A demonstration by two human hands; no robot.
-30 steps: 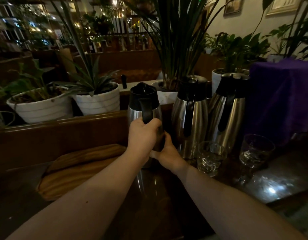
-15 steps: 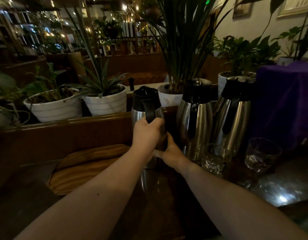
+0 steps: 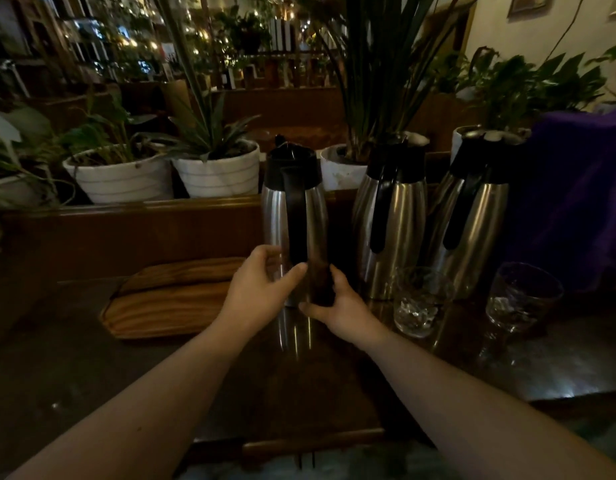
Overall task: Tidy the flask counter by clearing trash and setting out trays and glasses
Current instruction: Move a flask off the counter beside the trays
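Note:
Three steel flasks with black lids stand along the back of the dark counter (image 3: 334, 382). Both my hands are at the foot of the left flask (image 3: 277, 216). My left hand (image 3: 261, 292) is low beside its handle with fingers apart, thumb near the handle's lower end. My right hand (image 3: 344, 310) grips a small dark object (image 3: 320, 285) against the flask's base; what it is cannot be made out. Two wooden trays (image 3: 168, 303) lie stacked to the left. A tumbler (image 3: 419, 303) and a stemmed glass (image 3: 523, 299) stand to the right.
The middle flask (image 3: 389, 216) and right flask (image 3: 472, 216) stand close behind the glasses. A purple cloth (image 3: 576, 195) covers something at the far right. White plant pots (image 3: 216, 171) sit on the wooden ledge (image 3: 133, 209) behind the counter.
My left hand has let go of the flask's handle and dropped to its lower end, fingers spreading. My right hand stays low at the base. The view has shifted left.

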